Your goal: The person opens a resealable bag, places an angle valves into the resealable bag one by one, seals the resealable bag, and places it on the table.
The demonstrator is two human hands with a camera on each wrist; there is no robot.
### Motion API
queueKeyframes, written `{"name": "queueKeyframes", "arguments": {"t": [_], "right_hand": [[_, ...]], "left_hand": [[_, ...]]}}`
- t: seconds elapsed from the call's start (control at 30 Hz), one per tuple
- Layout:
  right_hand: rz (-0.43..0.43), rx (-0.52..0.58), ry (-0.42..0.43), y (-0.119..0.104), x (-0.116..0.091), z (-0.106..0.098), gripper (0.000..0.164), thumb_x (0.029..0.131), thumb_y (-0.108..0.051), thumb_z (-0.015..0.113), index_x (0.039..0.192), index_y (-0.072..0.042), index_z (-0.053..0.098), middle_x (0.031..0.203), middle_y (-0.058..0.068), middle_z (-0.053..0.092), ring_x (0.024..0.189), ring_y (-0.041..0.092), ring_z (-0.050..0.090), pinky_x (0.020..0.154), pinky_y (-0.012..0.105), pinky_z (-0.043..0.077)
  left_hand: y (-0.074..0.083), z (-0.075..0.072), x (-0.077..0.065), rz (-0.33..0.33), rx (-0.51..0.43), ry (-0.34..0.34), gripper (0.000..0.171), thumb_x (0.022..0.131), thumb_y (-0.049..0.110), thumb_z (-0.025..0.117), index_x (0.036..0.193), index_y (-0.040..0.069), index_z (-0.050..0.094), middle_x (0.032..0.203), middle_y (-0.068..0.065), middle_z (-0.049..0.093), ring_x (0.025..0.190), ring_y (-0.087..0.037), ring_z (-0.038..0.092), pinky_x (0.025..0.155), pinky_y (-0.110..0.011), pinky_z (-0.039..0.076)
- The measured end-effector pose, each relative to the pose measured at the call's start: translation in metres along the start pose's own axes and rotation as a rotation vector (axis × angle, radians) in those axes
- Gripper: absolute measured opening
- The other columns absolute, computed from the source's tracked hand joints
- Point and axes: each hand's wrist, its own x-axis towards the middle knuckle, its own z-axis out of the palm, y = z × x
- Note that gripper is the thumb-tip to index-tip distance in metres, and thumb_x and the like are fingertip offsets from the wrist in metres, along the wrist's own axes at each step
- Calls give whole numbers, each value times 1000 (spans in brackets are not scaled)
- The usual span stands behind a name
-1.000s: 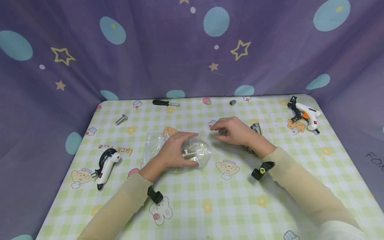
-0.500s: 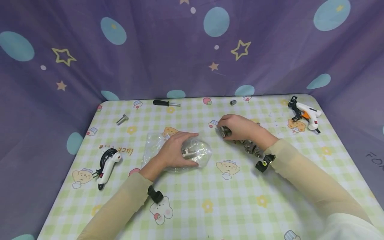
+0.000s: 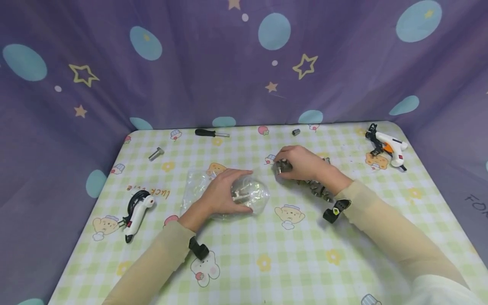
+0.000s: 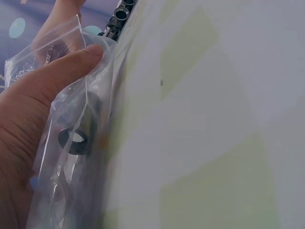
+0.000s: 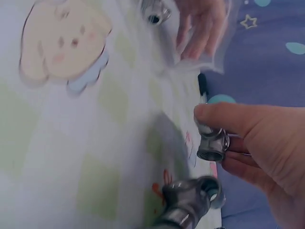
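Observation:
In the head view my left hand [image 3: 223, 195] is at the clear plastic bag [image 3: 196, 182], thumb and fingers spread wide apart at its mouth. The left wrist view shows the thumb tip through the plastic. A metal pipe fitting [image 4: 74, 140] lies in the bag, and the right wrist view shows a fitting [image 5: 155, 12] there too. My right hand [image 3: 301, 163] pinches a short metal pipe fitting [image 5: 213, 143] between thumb and fingers, to the right of the bag. Close by it are several more metal fittings [image 3: 320, 190], partly hidden under the right wrist.
A black-handled screwdriver [image 3: 211, 133] and a small metal cylinder [image 3: 295, 132] lie along the back edge. At left are a bolt [image 3: 156, 153] and a white corded tool [image 3: 139, 216]. A white glue gun [image 3: 390, 148] lies at far right on the checked tablecloth [image 3: 297, 262].
My right hand has shifted slightly right, away from the bag. Its thumb and fingers, apart a second ago, have closed around the fitting. The left hand and bag have stayed in place.

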Motion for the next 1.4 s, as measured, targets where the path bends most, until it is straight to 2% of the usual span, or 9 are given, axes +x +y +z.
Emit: {"name": "queueKeyframes", "arguments": {"t": [0.17, 0.4, 0.5, 0.87, 1.07, 1.2, 1.4], "right_hand": [[-35, 136, 45, -11, 0, 1, 42, 82, -22, 93, 117, -5, 80, 113, 7, 80, 94, 18, 77, 88, 34, 66], [-125, 348, 4, -30, 1, 2, 37, 83, -18, 92, 116, -6, 81, 113, 0, 81, 100, 13, 76, 88, 27, 65], [-164, 386, -13, -36, 4, 7, 36, 85, -19, 91, 118, -8, 81, 113, -1, 81, 101, 12, 75, 88, 26, 65], [-169, 361, -37, -54, 13, 35, 40, 91, -20, 86, 128, -9, 76, 129, 5, 77, 117, 19, 74, 99, 26, 62], [-212, 326, 12, -59, 18, 47, 34, 94, -21, 83, 125, -9, 76, 129, 4, 76, 120, 18, 72, 105, 30, 59], [-198, 329, 52, -61, 19, 52, 34, 93, -18, 84, 124, -7, 75, 127, 5, 76, 120, 20, 72, 108, 34, 58], [-150, 324, 60, -64, 21, 60, 34, 93, -19, 83, 124, -6, 75, 125, 5, 76, 121, 21, 72, 110, 35, 57]], "left_hand": [[-1, -1, -3, -9, -3, -5, 107, 59, 58, 101, 151, 24, 59, 147, 0, 66, 137, -24, 61, 119, -49, 49], [-3, -1, -5, -5, 4, 3, 106, 60, 61, 99, 152, 25, 58, 146, 0, 66, 136, -23, 61, 117, -49, 51], [-3, -1, -5, -4, -1, 5, 106, 61, 61, 99, 152, 26, 58, 146, 0, 66, 136, -23, 61, 116, -49, 52], [-2, -2, -6, 6, -1, 6, 105, 62, 60, 99, 152, 24, 58, 147, 0, 65, 137, -24, 60, 117, -51, 51], [-1, -2, -6, 3, -21, 23, 103, 62, 58, 100, 150, 23, 59, 146, 1, 66, 136, -24, 61, 117, -50, 51], [-1, -2, -5, 2, -25, 29, 104, 62, 58, 100, 150, 22, 59, 145, 0, 66, 135, -23, 61, 118, -49, 51], [-2, -2, -5, 2, -34, 18, 105, 63, 58, 99, 153, 24, 56, 148, 1, 64, 137, -23, 60, 119, -49, 49]]}}
